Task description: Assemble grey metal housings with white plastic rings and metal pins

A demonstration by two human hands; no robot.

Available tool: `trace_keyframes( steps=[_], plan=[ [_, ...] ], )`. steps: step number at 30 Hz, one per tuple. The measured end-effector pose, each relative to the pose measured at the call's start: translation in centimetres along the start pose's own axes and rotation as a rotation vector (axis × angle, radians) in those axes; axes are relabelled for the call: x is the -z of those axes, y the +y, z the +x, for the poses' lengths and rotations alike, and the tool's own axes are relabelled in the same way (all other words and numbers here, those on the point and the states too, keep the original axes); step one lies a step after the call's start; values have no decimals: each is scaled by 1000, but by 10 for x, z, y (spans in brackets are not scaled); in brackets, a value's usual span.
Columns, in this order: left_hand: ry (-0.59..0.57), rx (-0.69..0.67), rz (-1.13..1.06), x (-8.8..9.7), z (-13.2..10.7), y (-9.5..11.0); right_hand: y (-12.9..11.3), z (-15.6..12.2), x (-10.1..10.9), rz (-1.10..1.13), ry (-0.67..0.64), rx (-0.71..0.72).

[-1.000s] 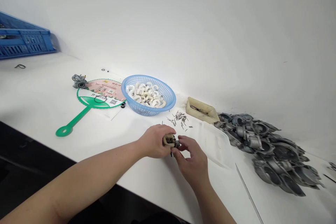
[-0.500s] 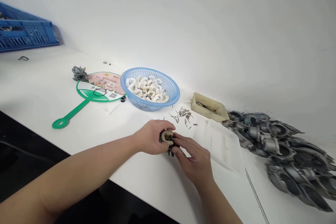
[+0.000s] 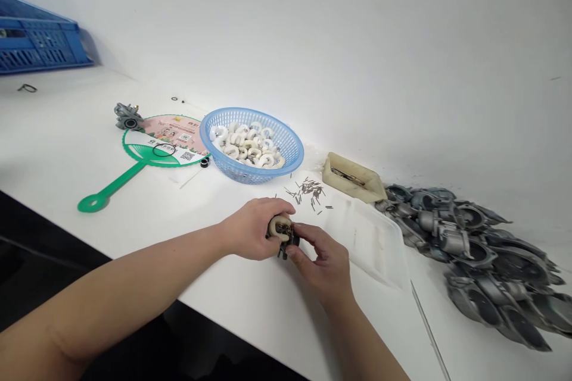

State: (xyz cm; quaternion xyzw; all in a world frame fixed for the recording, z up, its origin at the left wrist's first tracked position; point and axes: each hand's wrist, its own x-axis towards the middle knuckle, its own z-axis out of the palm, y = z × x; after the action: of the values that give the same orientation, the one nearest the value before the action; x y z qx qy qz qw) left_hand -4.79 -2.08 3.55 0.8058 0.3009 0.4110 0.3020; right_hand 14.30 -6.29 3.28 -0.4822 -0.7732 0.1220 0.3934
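Near the table's front edge, I hold a small dark metal carburetor (image 3: 283, 247) with a cream, C-shaped float (image 3: 276, 227) facing up on it. My left hand (image 3: 254, 229) is closed around its left side, the thumb lying along the float. On the other side, my right hand (image 3: 322, 262) grips the carburetor's edge between thumb and fingertips. Whether a small pin is also between those fingertips, I cannot tell. Just beyond my hands lies a scatter of thin dark metal pins (image 3: 311, 189). A blue basket (image 3: 295, 159) behind them holds many white floats (image 3: 250, 146).
A clear plastic tray (image 3: 379, 244) and a cream box (image 3: 357, 189) with metal pieces lie to the right. Carburetor bodies (image 3: 473, 250) are heaped beyond them. At left are a green-handled fan (image 3: 120, 181), another carburetor (image 3: 127, 116) and a blue crate (image 3: 44, 47).
The view has shifted slightly, so everything sits a little further left and up. My right fingertips have drawn in closer together at the carburetor's right edge; my left grip stays the same.
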Motion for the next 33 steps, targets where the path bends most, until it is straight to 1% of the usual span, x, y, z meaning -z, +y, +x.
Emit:
trace_keyframes(
  steps=[3,6,10,12,16,18,24,28,33],
  plan=[
    [-20,41,-25,0,-1,1,-4,1,-1,-58,36,61],
    [-33,69,-81,0,-2,1,-7,2,-2,-80,55,84],
    [-56,85,-160,0,-4,1,-3,0,-3,-70,77,108],
    [-55,81,-175,0,-5,1,1,-2,-5,-28,91,79],
    [-64,102,-235,1,-5,1,6,-5,-8,55,106,-45],
    [-62,129,-270,0,-5,-1,5,-6,-9,52,112,-56],
    [-36,188,-340,-5,-5,-5,5,-5,-9,37,117,-21],
    [-23,181,-348,-6,-6,-6,8,-3,-9,33,110,49],
    [-22,178,-372,-5,-5,-7,9,-2,-9,28,92,63]
  ],
)
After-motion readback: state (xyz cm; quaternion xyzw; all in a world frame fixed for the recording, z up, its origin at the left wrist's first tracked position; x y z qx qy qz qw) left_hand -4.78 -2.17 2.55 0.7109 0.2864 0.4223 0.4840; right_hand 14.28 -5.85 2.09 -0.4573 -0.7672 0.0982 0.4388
